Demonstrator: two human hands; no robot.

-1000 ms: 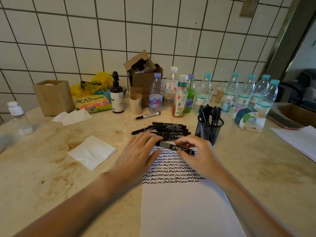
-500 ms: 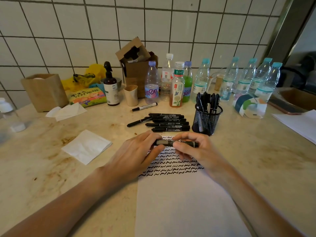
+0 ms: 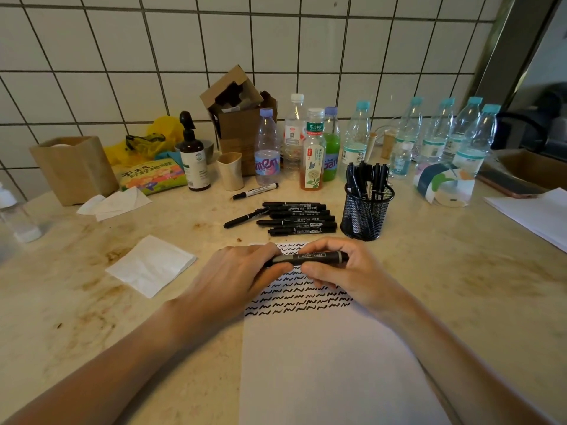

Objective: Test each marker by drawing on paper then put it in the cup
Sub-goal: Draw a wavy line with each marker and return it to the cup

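A: So, at the centre of the frame, two bare hands hold one black cylindrical marker with a grey band [image 3: 310, 259] level above a white sheet of paper [image 3: 322, 363]. The left hand [image 3: 236, 277] has its fingers curled round the marker's left end; the right hand [image 3: 343, 271] pinches the barrel between thumb and fingers.

B: Why crosswise, with both hands?

A: Probably to pull the cap off or press it back on; I cannot tell which. The tip is hidden under the left fingers.

B: And the paper?

A: It lies on the stained beige stone counter [image 3: 92, 302], running from the centre to the bottom edge. Rows of black squiggles [image 3: 300, 299] fill its top part, just under the hands, so earlier tests seem recorded there.

B: Where do tested markers go?

A: Into a black wire-mesh cup [image 3: 366, 213], right of centre, just above the right hand, already holding several upright pens. A row of black markers lying flat [image 3: 297, 217] sits just left of it, likely waiting within easy reach.
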